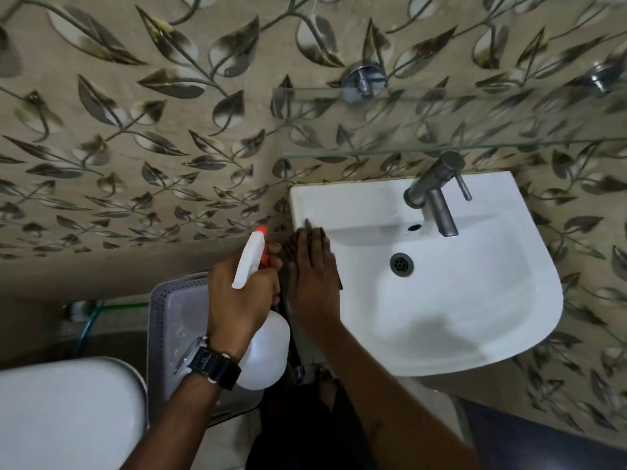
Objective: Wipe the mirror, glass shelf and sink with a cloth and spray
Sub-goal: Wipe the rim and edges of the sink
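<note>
Two hands: L (242, 293) grips spray bottle (263, 344), R (314, 269) flat on sink rim (305, 205)

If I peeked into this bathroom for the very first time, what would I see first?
Probably the big white sink on the right, with its grey metal tap at the back. Next, two hands at its left edge: the left hand grips a white spray bottle with an orange nozzle, and the right hand lies flat on the rim. Leaf-patterned tiles cover the wall behind.
</note>
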Tool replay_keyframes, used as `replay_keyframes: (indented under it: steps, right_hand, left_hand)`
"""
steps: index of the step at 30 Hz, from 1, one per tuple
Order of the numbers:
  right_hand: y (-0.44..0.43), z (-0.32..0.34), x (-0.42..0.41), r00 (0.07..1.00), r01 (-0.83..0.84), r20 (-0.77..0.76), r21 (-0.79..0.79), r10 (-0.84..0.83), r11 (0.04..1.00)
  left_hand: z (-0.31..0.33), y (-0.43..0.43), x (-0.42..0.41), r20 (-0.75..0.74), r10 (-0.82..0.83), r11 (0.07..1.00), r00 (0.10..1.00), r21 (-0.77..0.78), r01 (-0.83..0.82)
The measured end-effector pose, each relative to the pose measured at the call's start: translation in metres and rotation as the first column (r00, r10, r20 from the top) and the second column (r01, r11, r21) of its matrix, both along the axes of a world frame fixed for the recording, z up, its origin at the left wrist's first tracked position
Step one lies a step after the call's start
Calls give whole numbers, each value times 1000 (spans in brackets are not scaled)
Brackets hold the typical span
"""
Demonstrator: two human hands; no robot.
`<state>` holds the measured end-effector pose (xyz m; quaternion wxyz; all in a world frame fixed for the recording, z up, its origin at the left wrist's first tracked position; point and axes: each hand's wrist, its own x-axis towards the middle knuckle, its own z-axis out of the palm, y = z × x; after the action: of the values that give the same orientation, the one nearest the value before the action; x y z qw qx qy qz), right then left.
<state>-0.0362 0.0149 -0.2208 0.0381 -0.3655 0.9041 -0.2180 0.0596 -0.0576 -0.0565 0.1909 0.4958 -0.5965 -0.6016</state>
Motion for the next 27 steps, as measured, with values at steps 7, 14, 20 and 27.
replay_keyframes:
  steps: [7,14,20,27]
  right_hand:
    - [97,0,47,991,-127,35,23,126,992]
    - [171,3,43,970,-239,59,63,235,969]
    - [222,5,34,983,-179,65,112,173,977]
    - [289,4,-7,999,-32,17,84,31,996]
  left_hand:
    - [4,27,-19,7,-112,993,994,-22,113]
    - [3,65,-29,-13,-260,963,966,63,260]
    - [-2,92,-26,8,-341,936,940,93,339]
    - [-12,129,-35,1,-422,902,907,101,420]
